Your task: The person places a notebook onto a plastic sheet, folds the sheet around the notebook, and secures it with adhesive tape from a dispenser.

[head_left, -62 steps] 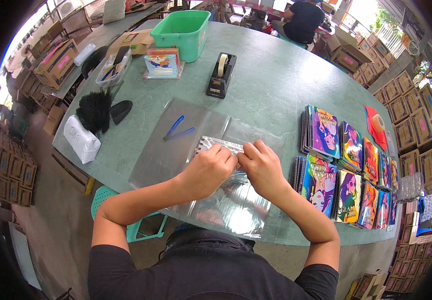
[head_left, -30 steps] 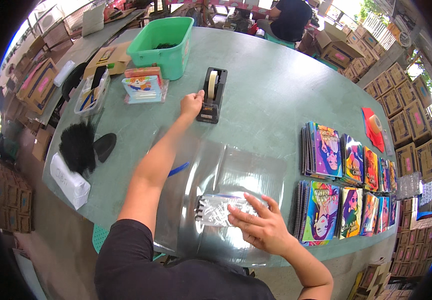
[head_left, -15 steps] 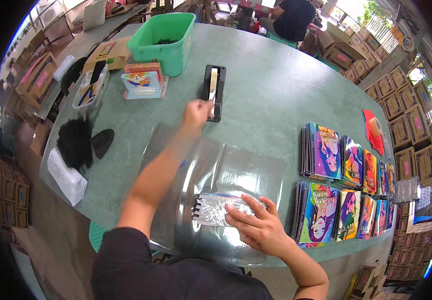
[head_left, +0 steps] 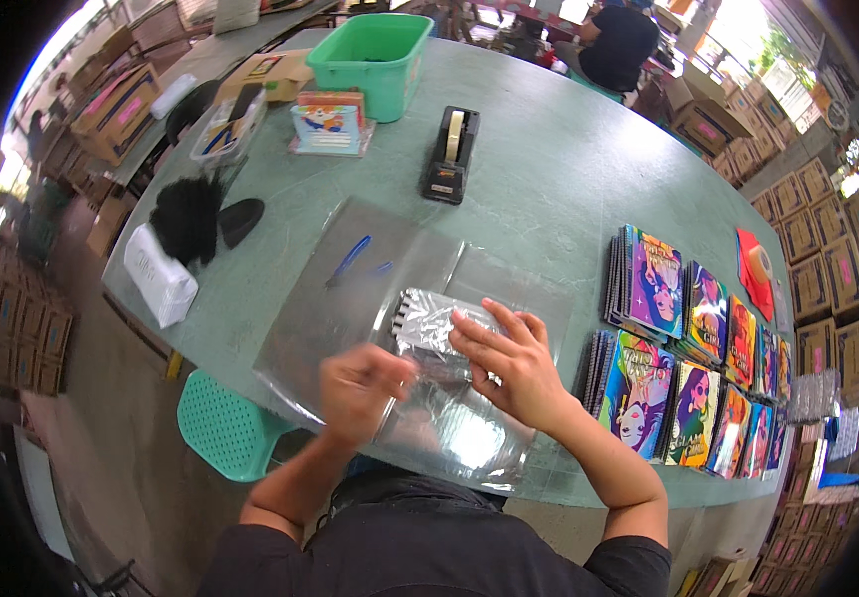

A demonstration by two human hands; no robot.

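A small spiral-bound notebook (head_left: 427, 323) in shiny clear plastic lies on a large clear plastic sheet (head_left: 300, 323) before me. My right hand (head_left: 517, 363) rests over the notebook's right end, its fingers stretched out across the wrap. Just left of the notebook's lower corner, my left hand (head_left: 362, 390) hovers, smeared by motion. Its fingers are curled in a pinch, and whatever they hold is too blurred to make out. Farther off stands a black tape dispenser (head_left: 452, 154) with a roll of tape in it.
Colourful spiral notebooks (head_left: 648, 284) stand in two rows of stacks at the right. Beyond them lies a tape roll (head_left: 760, 263) on red material. A green bin (head_left: 370, 75), small boxed packs (head_left: 330, 124) and a white packet (head_left: 161, 276) line the left side. A green stool (head_left: 225, 423) stands below the edge.
My left hand has come back from the tape dispenser toward the notebook. My right hand stays on the notebook. The view has shifted, showing more of the stool.
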